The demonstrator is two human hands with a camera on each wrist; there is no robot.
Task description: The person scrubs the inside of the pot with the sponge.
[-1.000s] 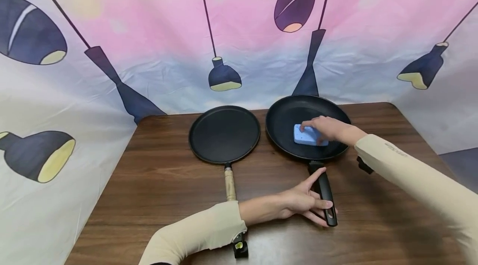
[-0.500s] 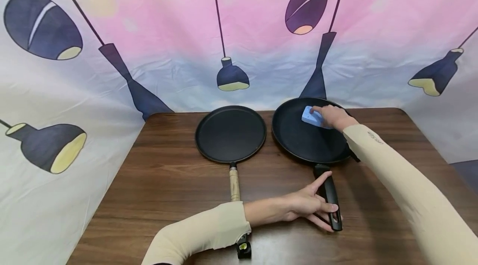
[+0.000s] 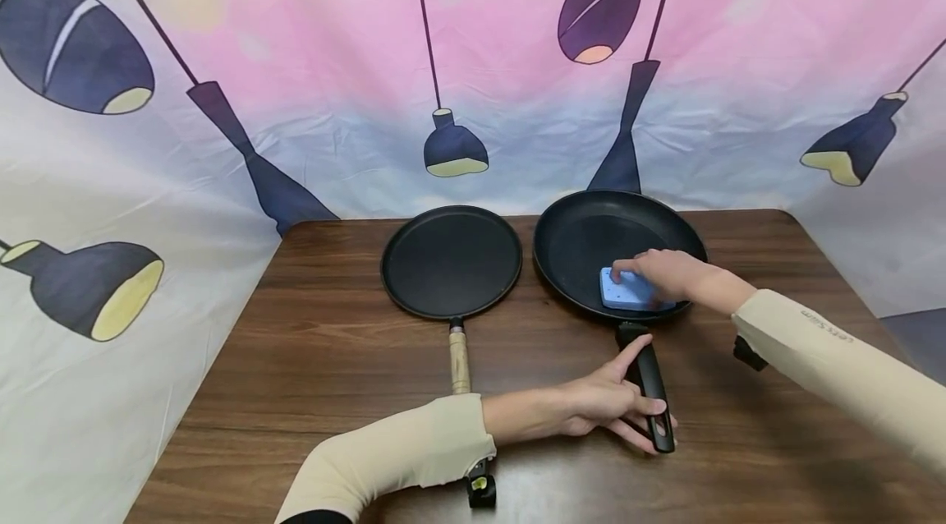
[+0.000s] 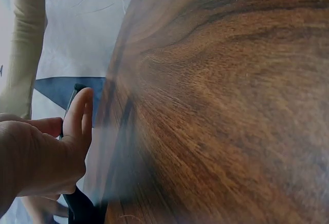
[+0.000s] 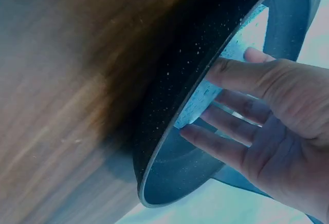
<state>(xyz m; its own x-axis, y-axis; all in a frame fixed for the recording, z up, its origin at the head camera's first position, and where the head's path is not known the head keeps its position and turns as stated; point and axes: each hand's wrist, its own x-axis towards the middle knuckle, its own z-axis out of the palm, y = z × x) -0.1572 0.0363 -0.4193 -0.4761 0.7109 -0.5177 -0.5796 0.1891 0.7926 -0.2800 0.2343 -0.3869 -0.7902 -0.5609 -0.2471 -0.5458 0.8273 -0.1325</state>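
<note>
A black frying pan [image 3: 580,232] lies at the right rear of the table. Across its black handle [image 3: 652,376] my left hand [image 3: 600,402] reaches from the left and grips it, thumb and fingers on either side; the left wrist view shows that hand [image 4: 46,154] from behind. Inside the pan, near the handle end, is a light blue sponge [image 3: 621,291]. My right hand [image 3: 671,273] holds the sponge against the pan's bottom. In the right wrist view the thumb and spread fingers lie on the sponge [image 5: 249,34], partly behind the pan's rim [image 5: 169,80].
A flat black crepe pan [image 3: 451,261] with a wooden handle [image 3: 459,360] lies to the left of the frying pan; my left forearm crosses its handle end. Behind the brown wooden table [image 3: 318,351] hangs a cloth [image 3: 517,97] printed with lamps.
My right hand took the sponge toward the pan's far side, then drew it back to the near side by the handle. The left hand keeps its grip on the handle.
</note>
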